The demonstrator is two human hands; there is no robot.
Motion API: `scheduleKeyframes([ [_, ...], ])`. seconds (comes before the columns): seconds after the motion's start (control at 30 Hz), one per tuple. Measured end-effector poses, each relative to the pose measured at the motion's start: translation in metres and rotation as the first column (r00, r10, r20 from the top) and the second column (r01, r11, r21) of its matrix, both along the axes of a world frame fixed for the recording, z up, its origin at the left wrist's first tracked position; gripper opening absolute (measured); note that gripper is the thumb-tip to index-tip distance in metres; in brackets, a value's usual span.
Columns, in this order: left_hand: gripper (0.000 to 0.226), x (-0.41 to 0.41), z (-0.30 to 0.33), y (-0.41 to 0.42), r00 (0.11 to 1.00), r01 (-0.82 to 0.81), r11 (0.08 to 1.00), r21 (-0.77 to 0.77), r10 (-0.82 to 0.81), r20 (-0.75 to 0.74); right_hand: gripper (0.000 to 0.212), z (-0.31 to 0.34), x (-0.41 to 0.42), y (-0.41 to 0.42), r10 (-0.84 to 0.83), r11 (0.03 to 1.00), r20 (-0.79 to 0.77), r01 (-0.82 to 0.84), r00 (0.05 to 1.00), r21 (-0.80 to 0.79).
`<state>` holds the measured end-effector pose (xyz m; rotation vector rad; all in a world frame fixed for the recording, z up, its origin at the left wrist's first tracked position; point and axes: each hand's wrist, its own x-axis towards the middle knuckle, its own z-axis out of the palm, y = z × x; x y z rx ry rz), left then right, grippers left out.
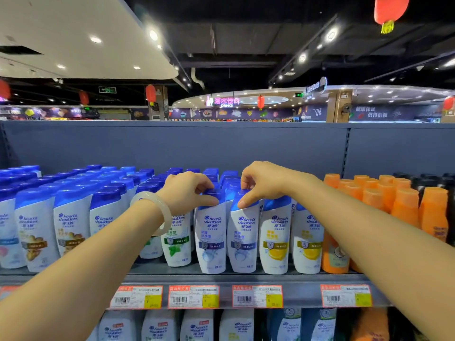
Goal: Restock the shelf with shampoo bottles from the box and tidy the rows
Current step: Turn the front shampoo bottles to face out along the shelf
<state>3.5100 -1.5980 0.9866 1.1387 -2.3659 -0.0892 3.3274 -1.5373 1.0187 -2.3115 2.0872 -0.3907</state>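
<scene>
Rows of white shampoo bottles with blue caps fill the top shelf [221, 279]. My left hand [189, 190], with a pale bangle on its wrist, pinches the blue cap of a front-row bottle with a purple label [211, 239]. My right hand [263, 180] grips the cap of the neighbouring purple-label bottle [242, 242], which leans slightly to the left. Both bottles stand at the shelf's front edge. Two yellow-label bottles [275, 239] stand just right of them, and a green-label bottle [177, 242] just left. No box is in view.
Orange bottles [403, 207] and dark ones fill the shelf to the right. Price tags [257, 296] hang along the shelf lip. A lower shelf holds more shampoo bottles [197, 326]. A grey back panel [172, 146] rises behind the rows.
</scene>
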Motion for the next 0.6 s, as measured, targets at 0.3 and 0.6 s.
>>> scheduleKeyframes([
  [0.3, 0.052, 0.004, 0.002, 0.005, 0.999, -0.032, 0.999, 0.004, 0.032, 0.034, 0.045, 0.0, -0.001, 0.001, 0.009, 1.0, -0.018, -0.009, 1.0, 0.004],
  [0.6, 0.027, 0.036, 0.004, -0.003, 0.977, -0.083, 0.995, -0.054, 0.071, -0.201, 0.036, 0.01, 0.013, 0.0, 0.087, 0.967, 0.107, -0.058, 0.991, -0.248],
])
